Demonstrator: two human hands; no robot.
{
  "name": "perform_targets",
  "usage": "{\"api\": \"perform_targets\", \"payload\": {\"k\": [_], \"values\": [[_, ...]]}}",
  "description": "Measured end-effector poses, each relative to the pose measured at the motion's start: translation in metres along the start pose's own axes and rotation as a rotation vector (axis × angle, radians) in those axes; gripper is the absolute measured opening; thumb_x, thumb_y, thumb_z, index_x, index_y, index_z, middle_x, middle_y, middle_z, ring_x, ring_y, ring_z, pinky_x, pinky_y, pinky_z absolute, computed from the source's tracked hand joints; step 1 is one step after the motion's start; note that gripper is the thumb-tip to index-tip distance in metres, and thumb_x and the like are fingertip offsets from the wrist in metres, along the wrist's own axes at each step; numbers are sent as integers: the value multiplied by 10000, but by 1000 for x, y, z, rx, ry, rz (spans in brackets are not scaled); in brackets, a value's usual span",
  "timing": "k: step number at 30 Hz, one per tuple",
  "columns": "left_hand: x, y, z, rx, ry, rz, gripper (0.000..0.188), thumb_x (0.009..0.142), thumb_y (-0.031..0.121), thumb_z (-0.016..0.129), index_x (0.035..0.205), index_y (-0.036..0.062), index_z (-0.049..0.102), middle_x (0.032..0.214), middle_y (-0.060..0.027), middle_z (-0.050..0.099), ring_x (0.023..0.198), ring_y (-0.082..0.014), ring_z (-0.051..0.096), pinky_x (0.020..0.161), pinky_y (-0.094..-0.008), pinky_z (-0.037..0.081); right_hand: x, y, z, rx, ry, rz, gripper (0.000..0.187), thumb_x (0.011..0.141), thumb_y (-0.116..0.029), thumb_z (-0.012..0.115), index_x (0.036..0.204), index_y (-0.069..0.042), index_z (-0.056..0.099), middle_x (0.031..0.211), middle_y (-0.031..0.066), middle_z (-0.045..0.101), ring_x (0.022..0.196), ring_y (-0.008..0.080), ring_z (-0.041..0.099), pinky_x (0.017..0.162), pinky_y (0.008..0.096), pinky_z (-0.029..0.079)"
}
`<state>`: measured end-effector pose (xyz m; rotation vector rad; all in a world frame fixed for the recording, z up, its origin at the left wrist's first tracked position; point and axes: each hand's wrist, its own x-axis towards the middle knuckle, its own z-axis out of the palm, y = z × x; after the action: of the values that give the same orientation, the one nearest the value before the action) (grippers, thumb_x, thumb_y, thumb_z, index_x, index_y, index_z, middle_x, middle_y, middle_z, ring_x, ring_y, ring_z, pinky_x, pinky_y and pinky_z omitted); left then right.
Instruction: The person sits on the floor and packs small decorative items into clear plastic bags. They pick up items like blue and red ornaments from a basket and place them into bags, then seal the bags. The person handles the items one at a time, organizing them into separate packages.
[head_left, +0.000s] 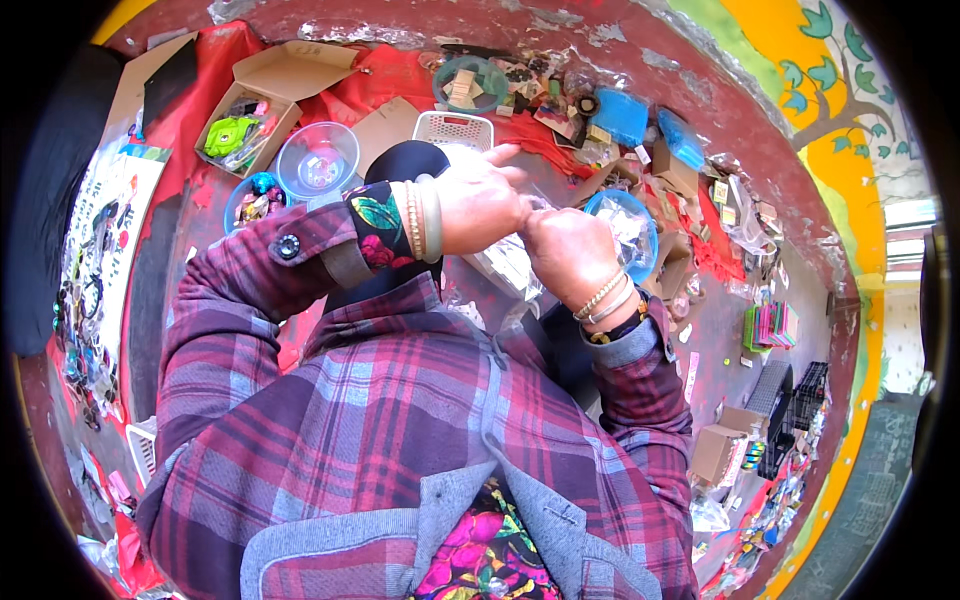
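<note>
My left hand (472, 200) and my right hand (572, 252) meet in front of my chest, fingertips close together. Thumb and index finger of the right hand are pinched. The left hand also pinches at the meeting point, while some of its other fingers stretch away. A thin, pale, see-through bit seems to show between them, too small to name. Beyond the right hand is a blue-rimmed bowl (640, 225) with clear plastic packets. A white box-like thing (505, 265) lies below the hands, partly hidden by them.
At the far left stand an open cardboard box (285, 118) with a bright green item, a clear round tub (318, 160) and a blue bowl of trinkets (258, 203). A white basket (453, 130) is ahead. Jewellery covers a white board (110, 260). Colourful packs (770, 327) stand right.
</note>
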<state>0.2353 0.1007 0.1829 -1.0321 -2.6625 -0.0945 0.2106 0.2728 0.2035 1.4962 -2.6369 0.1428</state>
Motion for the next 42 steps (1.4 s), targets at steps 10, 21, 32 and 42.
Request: {"api": "perform_targets", "payload": {"k": [10, 21, 32, 42], "values": [[-48, -42, 1, 28, -198, -213, 25, 628, 104, 577, 648, 116, 586, 605, -76, 578, 644, -258, 586, 786, -348, 456, -36, 31, -11, 108, -4, 55, 101, 723, -164, 571, 667, -99, 625, 628, 142, 588, 607, 296, 596, 522, 381, 470], [-154, -121, 14, 276, 116, -663, 330, 772, 125, 577, 1087, 27, 572, 987, -208, 603, 980, -347, 561, 852, -402, 451, -54, 61, 40, 1644, 77, 642, 245, 869, -194, 575, 912, 36, 646, 528, -37, 473, 439, 38, 399, 446, 198, 344], [-26, 2, -1, -1793, 348, -894, 319, 879, 143, 538, 1166, 7, 516, 1112, -87, 585, 972, -107, 576, 520, -150, 443, -41, 25, 66, 1729, -43, 504, 318, 888, -257, 550, 914, 52, 616, 541, -34, 441, 483, 43, 372, 505, 185, 304], [-24, -22, 6, -1894, 581, -787, 201, 899, 167, 514, 999, -1, 562, 959, -153, 632, 887, -232, 635, 726, -269, 529, -64, 55, 76, 2209, 228, 580, 684, 870, -558, 397, 1143, 61, 495, 815, 106, 612, 720, 143, 577, 647, 240, 462]]}}
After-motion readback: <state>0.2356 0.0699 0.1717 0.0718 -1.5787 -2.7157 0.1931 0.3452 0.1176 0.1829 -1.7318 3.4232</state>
